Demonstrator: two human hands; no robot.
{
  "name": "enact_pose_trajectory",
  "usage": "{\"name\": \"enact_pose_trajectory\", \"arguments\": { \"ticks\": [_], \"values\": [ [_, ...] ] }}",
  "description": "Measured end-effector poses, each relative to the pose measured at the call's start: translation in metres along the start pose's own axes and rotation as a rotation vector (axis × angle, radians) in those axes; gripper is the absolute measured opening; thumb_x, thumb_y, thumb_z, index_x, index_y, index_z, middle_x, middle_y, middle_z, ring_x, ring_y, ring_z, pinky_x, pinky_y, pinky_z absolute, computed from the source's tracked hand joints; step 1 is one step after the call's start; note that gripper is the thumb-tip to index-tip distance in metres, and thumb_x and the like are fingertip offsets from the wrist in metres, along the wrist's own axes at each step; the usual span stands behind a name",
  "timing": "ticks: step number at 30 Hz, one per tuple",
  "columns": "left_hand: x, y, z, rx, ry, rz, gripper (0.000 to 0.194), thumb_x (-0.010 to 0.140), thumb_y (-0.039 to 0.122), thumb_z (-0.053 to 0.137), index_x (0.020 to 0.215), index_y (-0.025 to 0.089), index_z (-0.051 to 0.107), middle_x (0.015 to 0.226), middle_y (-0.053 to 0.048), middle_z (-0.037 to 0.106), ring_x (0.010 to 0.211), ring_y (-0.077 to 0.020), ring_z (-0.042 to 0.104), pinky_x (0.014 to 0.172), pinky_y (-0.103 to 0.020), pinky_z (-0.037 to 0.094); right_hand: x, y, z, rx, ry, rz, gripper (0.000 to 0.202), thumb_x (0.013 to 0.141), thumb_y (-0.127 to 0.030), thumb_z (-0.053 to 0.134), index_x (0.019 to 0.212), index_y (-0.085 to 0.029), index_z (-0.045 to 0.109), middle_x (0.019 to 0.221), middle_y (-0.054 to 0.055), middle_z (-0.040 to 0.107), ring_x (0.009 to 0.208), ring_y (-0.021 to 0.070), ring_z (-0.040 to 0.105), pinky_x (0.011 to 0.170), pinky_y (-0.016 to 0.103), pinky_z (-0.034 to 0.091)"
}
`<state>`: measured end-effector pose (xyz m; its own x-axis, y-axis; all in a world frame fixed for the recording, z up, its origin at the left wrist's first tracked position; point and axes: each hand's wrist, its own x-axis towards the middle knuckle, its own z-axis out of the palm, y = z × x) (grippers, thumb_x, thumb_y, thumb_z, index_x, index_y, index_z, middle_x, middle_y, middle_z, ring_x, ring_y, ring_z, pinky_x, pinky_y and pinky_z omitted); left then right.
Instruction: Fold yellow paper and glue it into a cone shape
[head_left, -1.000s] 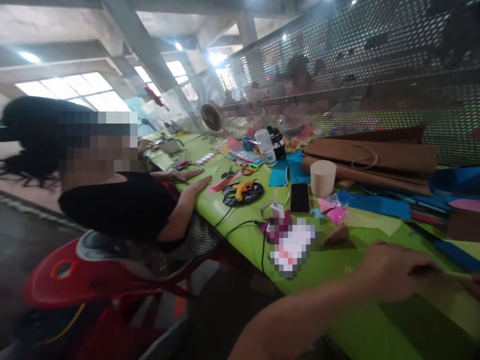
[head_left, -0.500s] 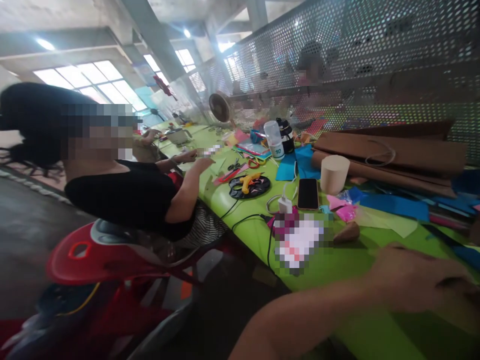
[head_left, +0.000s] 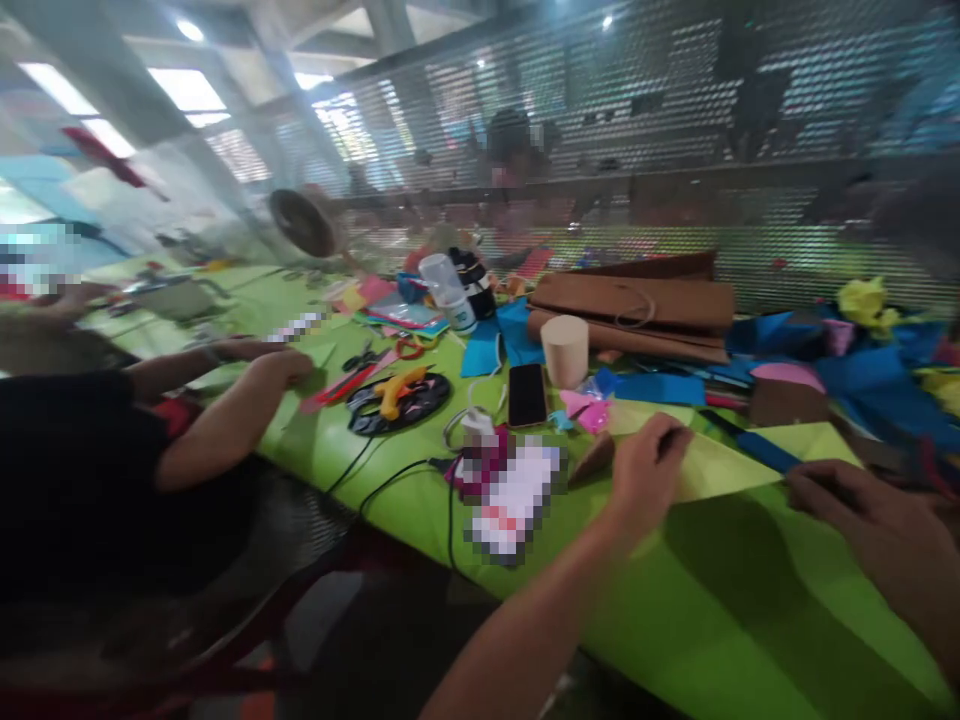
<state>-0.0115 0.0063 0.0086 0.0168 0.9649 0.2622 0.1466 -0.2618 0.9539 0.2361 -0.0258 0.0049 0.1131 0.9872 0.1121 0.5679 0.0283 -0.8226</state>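
Observation:
A pale yellow sheet (head_left: 724, 468), paper or felt, is stretched between my two hands above the green table. My left hand (head_left: 649, 465) is closed on its left end, with the fingertips partly turned away. At the sheet's right corner my right hand (head_left: 881, 525) pinches with thumb and fingers; motion blurs it somewhat. Just behind the sheet lies a dark blue strip-like thing (head_left: 769, 450), its kind unclear. Another yellow piece (head_left: 817, 440) rests behind my right hand. A small brown piece (head_left: 592, 458) lies left of my left hand.
On the green table (head_left: 420, 500) are a phone (head_left: 527, 395), a beige cylinder (head_left: 565, 350), brown rolled sheets (head_left: 637, 300), a bottle (head_left: 448, 292) and a black tray with a yellow glue gun (head_left: 401, 392). Cables run over the front edge. A co-worker (head_left: 90, 440) sits at left.
The view has swung right, so the table things appear further left. My left hand now shows holding the yellow sheet, and my right hand has come into view at its other end.

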Motion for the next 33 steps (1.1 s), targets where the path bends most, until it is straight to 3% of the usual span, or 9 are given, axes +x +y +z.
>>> {"name": "enact_pose_trajectory", "arguments": {
  "ticks": [3,6,11,17,23,27,30,33],
  "values": [
    [-0.001,0.000,0.002,-0.020,0.007,0.001,0.023,0.097,0.033,0.059,0.078,0.019,0.055,0.070,0.003,0.051,0.069,-0.0131,0.046,0.065,-0.025,0.034,-0.003,-0.001,0.003,0.253,0.014,0.054,0.029,0.091,-0.057,0.068,0.102,-0.030,0.075,0.100,0.009,0.077,0.095,0.0292,0.070,0.084,0.037,0.051],
    [-0.006,0.001,0.006,0.004,-0.037,0.011,0.025,0.098,0.034,0.057,0.078,0.020,0.052,0.068,0.004,0.045,0.067,-0.0125,0.041,0.064,-0.026,0.031,-0.007,-0.008,0.012,0.383,-0.088,0.013,0.042,0.090,-0.061,0.068,0.112,-0.026,0.074,0.106,0.009,0.075,0.101,0.0296,0.067,0.086,0.037,0.051],
    [-0.008,0.001,0.008,0.039,-0.139,-0.009,0.027,0.099,0.038,0.056,0.079,0.020,0.053,0.069,0.004,0.045,0.068,-0.0123,0.041,0.064,-0.025,0.031,-0.008,-0.013,0.019,0.245,-0.100,0.005,0.039,0.084,-0.060,0.075,0.090,-0.022,0.073,0.083,0.003,0.071,0.079,0.0218,0.063,0.073,0.032,0.049],
    [-0.003,-0.001,0.003,0.057,-0.302,-0.060,0.020,0.086,0.034,0.071,0.096,0.018,0.065,0.074,0.004,0.053,0.072,-0.0131,0.048,0.068,-0.024,0.036,-0.007,-0.015,0.011,0.328,-0.091,-0.003,0.035,0.085,-0.057,0.074,0.085,-0.022,0.070,0.079,0.002,0.067,0.074,0.0183,0.059,0.064,0.028,0.044],
    [-0.007,0.000,0.006,0.008,-0.532,-0.186,0.027,0.082,0.041,0.072,0.078,0.016,0.063,0.074,0.001,0.058,0.073,-0.0144,0.050,0.067,-0.025,0.037,-0.008,-0.019,0.012,0.427,0.031,0.037,0.037,0.081,-0.058,0.078,0.085,-0.022,0.069,0.068,-0.003,0.056,0.062,0.0139,0.049,0.054,0.026,0.036],
    [-0.010,-0.004,0.011,-0.098,-0.476,-0.281,0.034,0.080,0.048,0.073,0.075,0.017,0.060,0.069,0.002,0.053,0.068,-0.0130,0.047,0.064,-0.025,0.034,-0.008,-0.023,0.015,0.578,0.035,0.016,0.038,0.083,-0.058,0.077,0.095,-0.022,0.070,0.083,0.001,0.067,0.076,0.0176,0.061,0.066,0.028,0.048],
    [-0.011,-0.005,0.013,-0.210,-0.386,-0.359,0.040,0.078,0.054,0.074,0.077,0.017,0.059,0.068,0.003,0.054,0.064,-0.0117,0.046,0.062,-0.024,0.034,-0.009,-0.024,0.022,0.653,-0.128,0.038,0.042,0.081,-0.056,0.080,0.103,-0.022,0.070,0.097,0.006,0.075,0.089,0.0239,0.069,0.077,0.033,0.055],
    [-0.011,-0.004,0.014,-0.197,-0.398,-0.341,0.041,0.079,0.055,0.074,0.079,0.017,0.059,0.069,0.003,0.054,0.065,-0.0121,0.048,0.062,-0.024,0.036,-0.010,-0.021,0.031,0.599,-0.216,0.047,0.040,0.080,-0.052,0.081,0.103,-0.021,0.071,0.101,0.008,0.078,0.093,0.0281,0.072,0.080,0.038,0.057]
  ]
}}
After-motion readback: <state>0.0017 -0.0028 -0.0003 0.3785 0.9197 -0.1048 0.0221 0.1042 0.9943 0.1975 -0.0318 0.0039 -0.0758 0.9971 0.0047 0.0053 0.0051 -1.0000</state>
